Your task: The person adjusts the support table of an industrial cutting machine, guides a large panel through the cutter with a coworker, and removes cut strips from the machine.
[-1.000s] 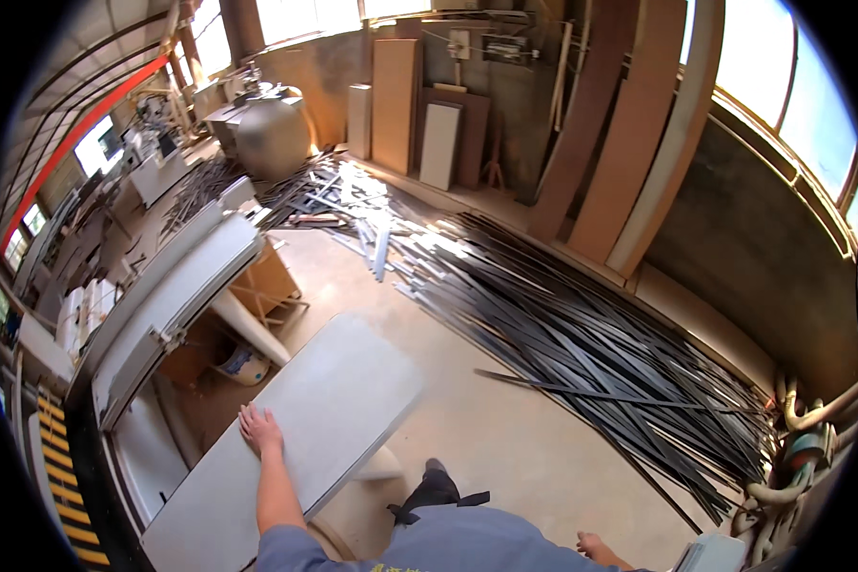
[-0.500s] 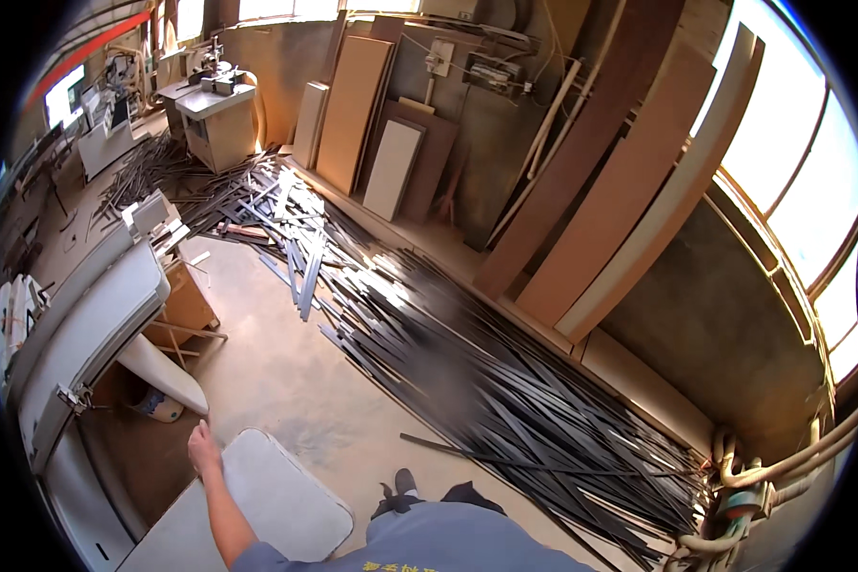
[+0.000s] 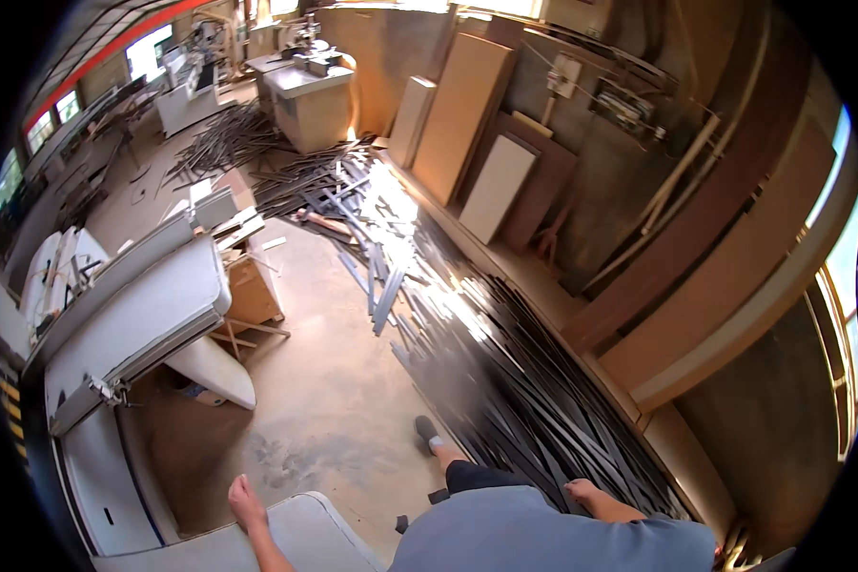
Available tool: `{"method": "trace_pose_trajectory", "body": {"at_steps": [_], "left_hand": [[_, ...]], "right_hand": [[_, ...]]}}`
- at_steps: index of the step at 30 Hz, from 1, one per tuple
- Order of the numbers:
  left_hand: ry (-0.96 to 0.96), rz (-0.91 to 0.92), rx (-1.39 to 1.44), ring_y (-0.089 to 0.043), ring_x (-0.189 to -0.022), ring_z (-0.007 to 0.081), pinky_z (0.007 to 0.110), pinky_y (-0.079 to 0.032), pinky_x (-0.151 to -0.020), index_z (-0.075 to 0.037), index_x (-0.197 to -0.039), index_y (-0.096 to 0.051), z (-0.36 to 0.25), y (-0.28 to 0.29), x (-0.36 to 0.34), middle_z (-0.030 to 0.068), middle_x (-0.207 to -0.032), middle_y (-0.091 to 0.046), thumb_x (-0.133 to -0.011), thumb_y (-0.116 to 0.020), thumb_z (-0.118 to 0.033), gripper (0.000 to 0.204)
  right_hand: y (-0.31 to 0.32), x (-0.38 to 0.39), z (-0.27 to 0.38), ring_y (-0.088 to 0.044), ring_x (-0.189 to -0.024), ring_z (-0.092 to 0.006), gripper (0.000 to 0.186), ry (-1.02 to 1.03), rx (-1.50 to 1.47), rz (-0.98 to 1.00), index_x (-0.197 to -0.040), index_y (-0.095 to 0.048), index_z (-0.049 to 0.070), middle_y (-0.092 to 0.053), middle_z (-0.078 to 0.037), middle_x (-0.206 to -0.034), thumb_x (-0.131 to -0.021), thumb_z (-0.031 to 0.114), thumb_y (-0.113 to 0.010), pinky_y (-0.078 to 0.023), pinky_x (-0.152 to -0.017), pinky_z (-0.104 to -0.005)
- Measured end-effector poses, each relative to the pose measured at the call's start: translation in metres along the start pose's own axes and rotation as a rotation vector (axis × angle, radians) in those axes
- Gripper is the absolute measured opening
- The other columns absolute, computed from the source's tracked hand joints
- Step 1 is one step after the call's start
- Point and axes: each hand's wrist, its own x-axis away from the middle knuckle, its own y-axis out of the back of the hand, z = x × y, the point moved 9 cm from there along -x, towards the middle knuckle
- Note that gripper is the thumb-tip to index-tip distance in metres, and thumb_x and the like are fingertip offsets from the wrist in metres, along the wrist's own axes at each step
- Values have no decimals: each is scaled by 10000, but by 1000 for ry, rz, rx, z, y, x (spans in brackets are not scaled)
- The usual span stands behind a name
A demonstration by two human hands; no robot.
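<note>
Head view shows a wide spread of dark strips (image 3: 505,381) across the workshop floor (image 3: 324,400), then a pale grey rounded panel (image 3: 296,534) at the lower edge. Left hand (image 3: 246,503) lies open-gripped, flat on the panel's edge; right hand (image 3: 586,494) hangs free beside the hip, its grip loosely curled and empty.

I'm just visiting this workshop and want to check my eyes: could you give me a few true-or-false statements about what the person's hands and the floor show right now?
1. The left hand rests on the edge of a pale grey panel. True.
2. The right hand grips a hammer. False: it is bare, holding nothing.
3. Long dark strips lie heaped on the floor. True.
4. The boards at the far wall lie flat. False: they lean upright.
</note>
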Motion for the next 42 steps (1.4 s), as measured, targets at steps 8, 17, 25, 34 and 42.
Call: {"method": "trace_pose_trajectory", "body": {"at_steps": [8, 17, 25, 34, 42], "left_hand": [[152, -302, -211, -601, -1155, 337, 477, -439, -1031, -56, -1047, -722, 3, 13, -13, 134, -1114, -718, -1021, -596, -221, 209], [323, -431, -315, -551, -1266, 316, 485, -417, -1078, -69, -1148, -693, 7, 38, -1, 79, -1247, -677, -910, -709, -184, 265], [389, -318, -268, -542, -1301, 324, 496, -423, -1065, -95, -1172, -700, 0, 43, -1, 68, -1287, -671, -871, -732, -220, 327], [714, -403, -168, -492, -1365, 319, 508, -376, -1128, -163, -1294, -687, 54, 44, -2, 47, -1393, -628, -921, -692, -206, 376], [935, -631, -232, -510, -1316, 367, 533, -383, -1109, -103, -1284, -647, 183, 154, -49, 116, -1353, -619, -873, -659, -113, 411]], "right_hand": [[-29, -226, 372, -653, -650, -266, 298, 288, 501, 222, -935, -717, -42, -681, -112, -757, -961, 251, -670, -504, -590, -410], [-266, 2, 1013, -568, -1328, -399, 449, 1556, 586, 84, -1378, -598, 4, -595, -228, -1424, -976, 188, -676, -458, -1106, -443], [-523, 204, 1142, -375, -1483, -452, 575, 1883, 852, 140, -1518, -472, 19, -363, -273, -1627, -1009, 235, -630, -346, -1214, -508], [-747, 276, 1221, -214, -1589, -373, 653, 1871, 1016, -105, -1588, -394, 44, -324, -175, -1687, -1048, 394, -502, -137, -1289, -544], [-807, 272, 1277, -354, -1521, -401, 604, 1998, 905, -217, -1541, -464, 20, -433, -197, -1624, -1071, 399, -466, -219, -1258, -539]]}}
